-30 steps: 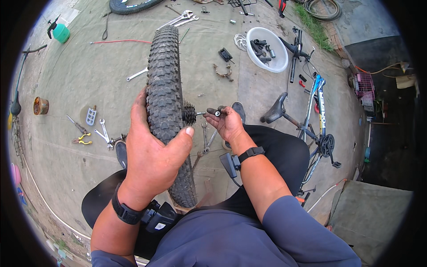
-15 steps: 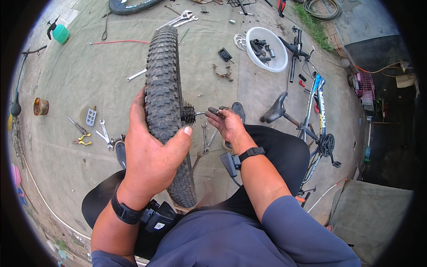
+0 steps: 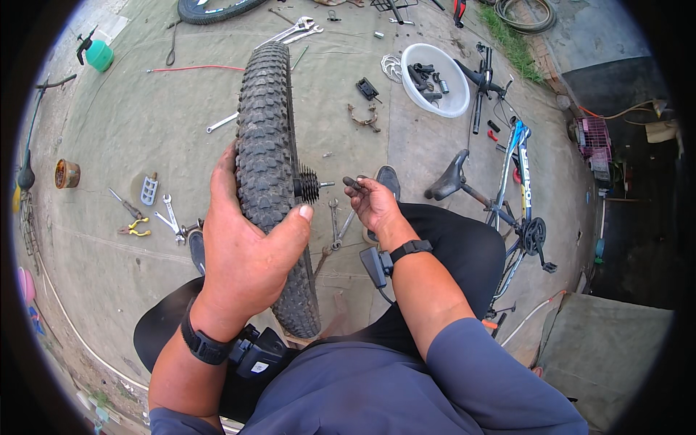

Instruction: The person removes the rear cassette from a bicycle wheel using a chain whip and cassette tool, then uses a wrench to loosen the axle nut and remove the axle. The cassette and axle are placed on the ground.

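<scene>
Nearby, white bowl [image 3: 444,81] of dark parts; left fingers [image 3: 225,170] wrapped round upright tyre [image 3: 270,152], right fingers [image 3: 357,185] pinching a small dark piece.

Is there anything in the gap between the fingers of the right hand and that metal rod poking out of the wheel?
Nothing visible. The right hand is just right of the axle end that sticks out past the sprocket cluster, with only bare ground behind the gap. The left hand grips the knobby tyre.

1. The tyre [image 3: 270,145] is matt black rubber with rough, knobbly tread.
2. The sprocket cluster [image 3: 309,185] is dark, dull metal.
3. The bowl [image 3: 455,101] is smooth white plastic.
4. The spanners [image 3: 293,30] are shiny bare metal.
</scene>
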The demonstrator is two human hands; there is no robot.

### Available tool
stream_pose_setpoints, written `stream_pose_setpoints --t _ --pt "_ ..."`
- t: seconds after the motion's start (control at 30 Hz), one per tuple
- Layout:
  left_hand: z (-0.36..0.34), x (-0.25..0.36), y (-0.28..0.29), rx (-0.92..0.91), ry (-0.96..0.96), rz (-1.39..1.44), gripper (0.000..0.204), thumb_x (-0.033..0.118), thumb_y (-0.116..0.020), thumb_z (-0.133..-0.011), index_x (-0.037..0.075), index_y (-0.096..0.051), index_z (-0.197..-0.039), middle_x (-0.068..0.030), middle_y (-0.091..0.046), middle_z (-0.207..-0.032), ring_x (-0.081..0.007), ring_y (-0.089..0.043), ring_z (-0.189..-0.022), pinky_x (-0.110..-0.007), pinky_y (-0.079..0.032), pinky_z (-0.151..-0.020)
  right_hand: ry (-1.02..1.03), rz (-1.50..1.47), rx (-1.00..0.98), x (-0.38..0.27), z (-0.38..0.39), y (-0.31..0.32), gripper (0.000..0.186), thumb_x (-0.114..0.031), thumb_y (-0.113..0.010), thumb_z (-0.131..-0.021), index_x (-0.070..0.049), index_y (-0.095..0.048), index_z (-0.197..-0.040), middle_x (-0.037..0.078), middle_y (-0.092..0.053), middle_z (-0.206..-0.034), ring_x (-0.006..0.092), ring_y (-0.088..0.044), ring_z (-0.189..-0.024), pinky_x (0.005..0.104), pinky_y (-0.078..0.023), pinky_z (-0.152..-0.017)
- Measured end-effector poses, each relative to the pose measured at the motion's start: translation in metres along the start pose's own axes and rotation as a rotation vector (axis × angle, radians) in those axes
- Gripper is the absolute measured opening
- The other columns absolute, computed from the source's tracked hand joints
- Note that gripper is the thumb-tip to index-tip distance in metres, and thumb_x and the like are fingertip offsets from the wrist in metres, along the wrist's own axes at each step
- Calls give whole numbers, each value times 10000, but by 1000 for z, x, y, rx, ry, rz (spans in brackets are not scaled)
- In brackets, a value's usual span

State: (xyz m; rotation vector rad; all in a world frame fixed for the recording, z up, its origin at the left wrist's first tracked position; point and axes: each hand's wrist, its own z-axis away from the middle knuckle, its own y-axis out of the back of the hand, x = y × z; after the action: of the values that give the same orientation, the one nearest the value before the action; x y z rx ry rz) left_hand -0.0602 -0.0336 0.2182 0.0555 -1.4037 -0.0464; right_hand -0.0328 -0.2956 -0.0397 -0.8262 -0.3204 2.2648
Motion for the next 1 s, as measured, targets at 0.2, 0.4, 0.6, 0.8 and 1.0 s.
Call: stream_pose_setpoints --t 0.2,0.4,0.6,0.8,1.0 --pt "-1 0 1 6 -4 6 818 100 -731 -828 -105 -305 -1496 -183 -603 -1275 -190 -615 -1098 -342 -496 -985 46 29 4 0 8 -14 173 82 -492 -960 28 -500 -1124 204 -670 -1138 275 -725 -984 262 -632 -732" --pt "-1 -5 2 5 -23 -66 838 118 -723 -853 -92 -268 -1525 -155 -637 -1204 -164 -623 -1039 -310 -503 -928 83 -10 21 1 12 -18 211 94 -475 -968 48 -498 -1174 212 -676 -1138 313 -721 -1028 297 -650 -798" --pt "-1 -1 0 18 4 1 822 107 -734 -833 -129 -301 -1491 -192 -594 -1297 -189 -609 -1120 -336 -494 -990 107 -19 1 -4 18 -25 167 36 -527 -1001 46 -531 -1168 174 -693 -1080 312 -721 -1054 322 -652 -816" --pt "-1 -1 -1 20 -10 7 820 104 -732 -832 -130 -301 -1490 -190 -596 -1294 -189 -611 -1117 -336 -496 -989 78 20 10 -2 14 -18 190 -161 -681 -997 -35 -601 -1114 93 -707 -1005 244 -727 -971 280 -607 -690" --pt "-2 -2 0 17 -10 10 821 106 -733 -830 -131 -304 -1488 -194 -596 -1293 -193 -610 -1123 -342 -494 -993 85 10 -43 2 8 -9 170 -216 -740 -966 -92 -644 -1031 29 -703 -955 182 -697 -845 255 -512 -588"
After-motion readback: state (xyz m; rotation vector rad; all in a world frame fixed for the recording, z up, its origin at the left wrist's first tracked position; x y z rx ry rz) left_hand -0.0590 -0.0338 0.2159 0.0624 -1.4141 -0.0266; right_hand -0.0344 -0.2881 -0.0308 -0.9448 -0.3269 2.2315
